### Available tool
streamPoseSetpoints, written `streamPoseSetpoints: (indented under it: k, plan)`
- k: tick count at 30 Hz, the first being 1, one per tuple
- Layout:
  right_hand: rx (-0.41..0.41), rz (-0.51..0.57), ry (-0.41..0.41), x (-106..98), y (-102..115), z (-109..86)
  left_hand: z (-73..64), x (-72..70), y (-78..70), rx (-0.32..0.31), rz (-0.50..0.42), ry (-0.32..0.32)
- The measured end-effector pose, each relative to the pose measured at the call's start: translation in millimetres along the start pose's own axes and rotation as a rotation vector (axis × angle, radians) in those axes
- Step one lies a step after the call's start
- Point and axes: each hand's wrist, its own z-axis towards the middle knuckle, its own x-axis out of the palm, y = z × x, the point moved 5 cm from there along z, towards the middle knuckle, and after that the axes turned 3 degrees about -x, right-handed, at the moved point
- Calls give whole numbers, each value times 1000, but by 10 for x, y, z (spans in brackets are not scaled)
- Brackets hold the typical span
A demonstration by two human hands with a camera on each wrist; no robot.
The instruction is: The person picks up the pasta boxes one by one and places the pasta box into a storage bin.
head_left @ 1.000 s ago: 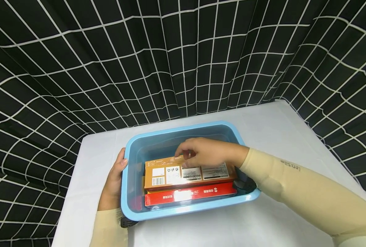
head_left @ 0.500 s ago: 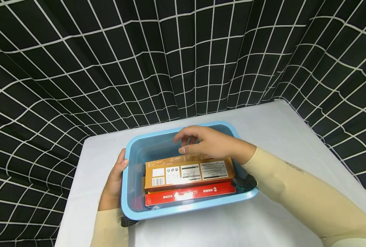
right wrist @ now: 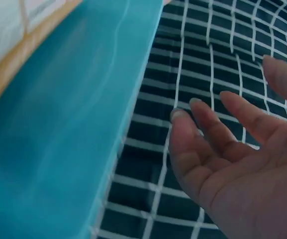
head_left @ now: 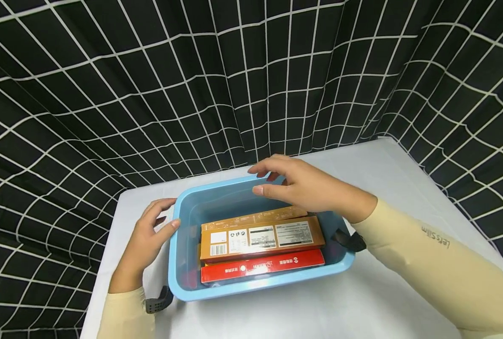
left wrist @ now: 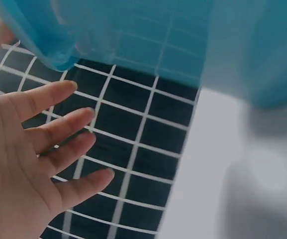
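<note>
A light blue plastic bin [head_left: 260,284] stands on the white table, holding several cartons. Uppermost lies an orange box [head_left: 243,254] with white labels and a barcode; a red box [head_left: 285,263] lies along its near side. At the bin's left rim is my left hand [head_left: 143,240], fingers spread and relaxed, thumb tip right at the rim. The left wrist view shows its palm holding nothing. Over the far right part of the bin hovers my right hand [head_left: 304,186], fingers loosely bent and nothing between them; the right wrist view shows it beside the blue bin wall [right wrist: 83,114].
White cloth covers the table [head_left: 374,174]. A black curtain with a white grid [head_left: 251,84] hangs behind and along both sides. Black wrist devices sit on the left wrist [head_left: 158,302] and right wrist [head_left: 351,240], the right one overlapping the bin's corner.
My right hand has risen from the orange box and moved toward the bin's far right rim. My left hand has loosened from the left rim and shifted outward, fingers spreading.
</note>
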Motion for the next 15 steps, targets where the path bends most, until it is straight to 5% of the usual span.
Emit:
streamPoseSetpoints:
  k: [10,15]
  plan:
    - [73,-502,-21,-322,-297,-212,191,-264,-207,3,418,145]
    - [199,-672,-4,-384,-586,-380,278,-349,-301,39,566,166]
